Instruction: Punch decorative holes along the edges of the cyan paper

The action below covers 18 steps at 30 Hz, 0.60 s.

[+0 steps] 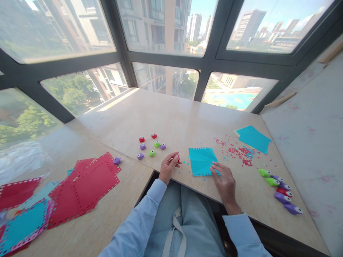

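Observation:
My left hand (168,167) is closed around a small red craft punch (176,158), just left of a blue paper sheet (202,161). Punched holes line the sheet's top and bottom edges. Over its lower right edge lies my right hand (223,178), fingers stretched out and apart, fingertips on the paper. Tiny blue paper dots are scattered around the sheet. Beyond my left hand stand several more craft punches (152,153) in red, green and purple.
Right of the sheet lie red and blue confetti (241,153), a blue sheet stack (254,138) and a cluster of craft punches (283,193). At left are punched red sheets (93,178), a purple punch (117,161), blue sheets (25,223) and clear plastic (24,157). Windows border the table's back.

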Each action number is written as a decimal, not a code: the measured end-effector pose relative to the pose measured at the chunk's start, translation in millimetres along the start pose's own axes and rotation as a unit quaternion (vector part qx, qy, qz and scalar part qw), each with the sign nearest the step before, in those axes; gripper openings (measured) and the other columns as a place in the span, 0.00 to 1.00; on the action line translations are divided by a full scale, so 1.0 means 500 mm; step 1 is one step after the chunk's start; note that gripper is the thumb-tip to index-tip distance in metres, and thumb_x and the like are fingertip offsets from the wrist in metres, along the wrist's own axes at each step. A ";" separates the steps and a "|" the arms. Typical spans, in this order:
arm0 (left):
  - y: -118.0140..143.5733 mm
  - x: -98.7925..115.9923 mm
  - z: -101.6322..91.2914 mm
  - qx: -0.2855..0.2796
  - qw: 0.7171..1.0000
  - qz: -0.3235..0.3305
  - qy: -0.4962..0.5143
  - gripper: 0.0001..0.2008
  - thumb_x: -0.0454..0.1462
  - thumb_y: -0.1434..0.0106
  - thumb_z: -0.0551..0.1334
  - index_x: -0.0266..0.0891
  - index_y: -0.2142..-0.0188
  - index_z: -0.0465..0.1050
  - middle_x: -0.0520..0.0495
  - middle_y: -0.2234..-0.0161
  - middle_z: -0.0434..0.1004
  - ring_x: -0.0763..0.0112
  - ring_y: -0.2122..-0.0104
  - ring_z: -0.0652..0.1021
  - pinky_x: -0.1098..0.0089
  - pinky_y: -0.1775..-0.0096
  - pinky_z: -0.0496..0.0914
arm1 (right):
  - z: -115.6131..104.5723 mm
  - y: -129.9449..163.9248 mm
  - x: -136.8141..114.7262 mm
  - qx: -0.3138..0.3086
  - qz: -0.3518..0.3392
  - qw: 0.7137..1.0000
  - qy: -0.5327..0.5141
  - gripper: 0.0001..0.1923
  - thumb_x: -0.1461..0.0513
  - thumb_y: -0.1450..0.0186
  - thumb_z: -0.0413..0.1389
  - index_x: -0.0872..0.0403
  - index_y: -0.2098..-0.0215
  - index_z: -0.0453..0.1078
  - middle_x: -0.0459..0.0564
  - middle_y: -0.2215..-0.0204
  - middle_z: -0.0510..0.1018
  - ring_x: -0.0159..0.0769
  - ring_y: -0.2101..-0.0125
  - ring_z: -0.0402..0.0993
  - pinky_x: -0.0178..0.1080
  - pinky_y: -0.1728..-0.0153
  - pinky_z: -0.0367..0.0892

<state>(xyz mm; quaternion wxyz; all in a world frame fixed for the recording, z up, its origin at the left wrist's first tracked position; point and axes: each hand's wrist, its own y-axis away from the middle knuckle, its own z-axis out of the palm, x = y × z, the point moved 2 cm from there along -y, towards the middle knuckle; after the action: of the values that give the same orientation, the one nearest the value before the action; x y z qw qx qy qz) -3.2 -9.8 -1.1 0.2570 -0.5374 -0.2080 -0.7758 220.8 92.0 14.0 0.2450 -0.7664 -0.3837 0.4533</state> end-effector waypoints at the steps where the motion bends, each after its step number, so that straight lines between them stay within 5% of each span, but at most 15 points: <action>1: 0.000 0.000 0.000 0.000 1.000 -0.001 0.001 0.26 0.51 0.45 0.68 0.35 0.53 0.75 0.47 0.67 0.77 0.71 0.70 0.79 0.72 0.70 0.73 | -0.007 0.001 0.010 0.003 0.006 1.000 0.010 0.09 0.58 0.31 0.56 0.54 0.60 0.75 0.54 0.59 0.78 0.42 0.57 0.74 0.48 0.54 0.69; 8: -0.002 0.004 -0.002 0.002 1.000 -0.008 -0.010 0.26 0.44 0.50 0.72 0.37 0.52 0.74 0.45 0.62 0.79 0.64 0.64 0.81 0.68 0.67 0.75 | -0.043 0.017 0.076 -0.020 0.064 0.996 0.054 0.18 0.49 0.31 0.54 0.54 0.59 0.76 0.55 0.59 0.78 0.46 0.57 0.74 0.51 0.53 0.67; 11: -0.012 0.019 -0.021 0.043 0.994 0.031 -0.095 0.21 0.42 0.48 0.70 0.38 0.54 0.76 0.44 0.63 0.80 0.65 0.66 0.80 0.69 0.67 0.74 | -0.041 0.022 0.090 -0.037 0.072 0.995 0.053 0.19 0.48 0.31 0.54 0.54 0.59 0.76 0.55 0.59 0.78 0.46 0.57 0.73 0.50 0.52 0.66; 18: -0.028 0.049 -0.066 0.166 0.887 0.123 -0.413 0.12 0.33 0.47 0.67 0.44 0.61 0.80 0.46 0.66 0.80 0.62 0.66 0.76 0.62 0.58 0.70 | -0.038 0.021 0.097 -0.038 0.085 0.994 0.054 0.19 0.48 0.31 0.53 0.54 0.61 0.76 0.54 0.60 0.79 0.46 0.58 0.74 0.49 0.53 0.66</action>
<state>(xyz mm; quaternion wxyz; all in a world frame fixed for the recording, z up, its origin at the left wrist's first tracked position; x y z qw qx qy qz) -43.2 -22.8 10.4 0.3269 -0.7801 -0.3530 -0.3999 255.9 124.7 -9.3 0.1963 -0.8284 -0.3202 0.4156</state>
